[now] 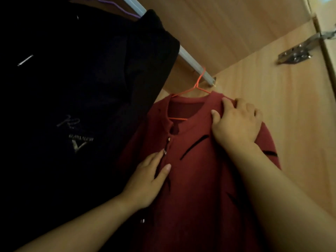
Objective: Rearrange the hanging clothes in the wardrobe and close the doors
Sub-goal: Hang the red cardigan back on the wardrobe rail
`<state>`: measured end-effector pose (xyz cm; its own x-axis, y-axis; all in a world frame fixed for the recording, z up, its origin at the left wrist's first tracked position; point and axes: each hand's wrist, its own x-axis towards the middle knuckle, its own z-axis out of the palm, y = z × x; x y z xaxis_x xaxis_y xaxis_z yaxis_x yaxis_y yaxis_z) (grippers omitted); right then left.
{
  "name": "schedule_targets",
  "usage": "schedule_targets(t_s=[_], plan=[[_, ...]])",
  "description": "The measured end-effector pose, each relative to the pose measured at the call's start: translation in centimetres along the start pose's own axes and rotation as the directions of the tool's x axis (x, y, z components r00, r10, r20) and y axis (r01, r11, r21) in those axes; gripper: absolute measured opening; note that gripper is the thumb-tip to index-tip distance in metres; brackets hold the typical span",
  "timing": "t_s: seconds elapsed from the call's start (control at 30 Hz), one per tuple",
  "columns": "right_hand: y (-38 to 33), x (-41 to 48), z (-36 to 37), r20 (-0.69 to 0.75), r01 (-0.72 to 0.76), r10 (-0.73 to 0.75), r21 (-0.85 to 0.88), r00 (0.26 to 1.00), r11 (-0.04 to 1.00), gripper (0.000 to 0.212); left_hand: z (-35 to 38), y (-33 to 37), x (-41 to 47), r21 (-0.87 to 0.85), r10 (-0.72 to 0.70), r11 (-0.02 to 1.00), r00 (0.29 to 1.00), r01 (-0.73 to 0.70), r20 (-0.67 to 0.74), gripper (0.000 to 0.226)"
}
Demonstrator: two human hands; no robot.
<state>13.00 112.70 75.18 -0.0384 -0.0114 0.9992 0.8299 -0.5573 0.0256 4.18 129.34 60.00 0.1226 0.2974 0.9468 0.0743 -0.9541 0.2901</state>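
A dark red shirt [196, 179] with black streaks hangs on an orange hanger [197, 86] at the right end of the pale rail [189, 58]. My right hand [236, 120] grips the shirt's right shoulder, fingers curled over the fabric. My left hand [149, 180] lies on the shirt's button placket, with fabric pinched between thumb and fingers. A black garment [76, 88] with a pale logo hangs to the left, touching the red shirt.
The wardrobe's wooden side wall [272, 84] stands right behind the red shirt. A metal door hinge [298, 51] sits at the upper right. A purple hanger [116, 6] shows above the black garment.
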Motion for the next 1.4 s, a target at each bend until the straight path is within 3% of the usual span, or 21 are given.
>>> schedule_targets(t_s=[0.1, 0.23, 0.37, 0.47, 0.67, 0.97, 1.17, 1.4], plan=[[0.4, -4.3, -0.7, 0.067, 0.033, -0.037, 0.064, 0.997, 0.997, 0.056, -1.2, 0.9, -2.0, 0.049, -0.030, 0.998, 1.000, 0.030, -0.008, 0.081], [1.2, -12.1, -1.4, 0.181, 0.109, -0.121, 0.079, 0.976, 0.991, 0.059, -2.9, 1.3, -5.7, 0.241, -0.053, 0.969, 0.998, 0.047, 0.020, 0.086], [1.6, -20.2, -2.5, 0.183, 0.123, -0.133, 0.067, 0.974, 0.990, 0.057, -4.0, 2.6, -10.6, 0.463, -0.045, 0.886, 0.993, -0.011, 0.110, 0.082], [2.1, -25.8, -4.3, 0.281, 0.111, -0.120, 0.045, 0.952, 0.993, 0.063, -4.2, 3.1, -14.6, 0.539, 0.000, 0.833, 0.976, -0.121, 0.219, 0.079], [3.1, -35.9, -9.7, 0.506, 0.151, -0.127, -0.007, 0.853, 0.988, 0.063, -4.1, 3.2, -22.4, 0.533, -0.012, 0.825, 0.935, -0.191, 0.354, 0.078], [5.5, -43.8, -20.5, 0.640, 0.050, -0.010, -0.044, 0.769, 0.998, 0.061, -2.4, 8.3, -33.2, 0.331, 0.048, 0.913, 0.869, -0.238, 0.492, 0.071], [8.5, -50.0, -29.7, 0.768, -0.011, 0.111, -0.134, 0.631, 0.991, 0.060, -1.6, 14.0, -41.3, 0.122, 0.140, 0.947, 0.721, -0.298, 0.678, 0.069], [12.0, -60.2, -43.9, 0.791, -0.214, 0.431, -0.374, 0.435, 0.902, 0.060, -1.8, 22.5, -53.2, -0.179, 0.304, 0.930, 0.396, -0.322, 0.866, 0.067]])
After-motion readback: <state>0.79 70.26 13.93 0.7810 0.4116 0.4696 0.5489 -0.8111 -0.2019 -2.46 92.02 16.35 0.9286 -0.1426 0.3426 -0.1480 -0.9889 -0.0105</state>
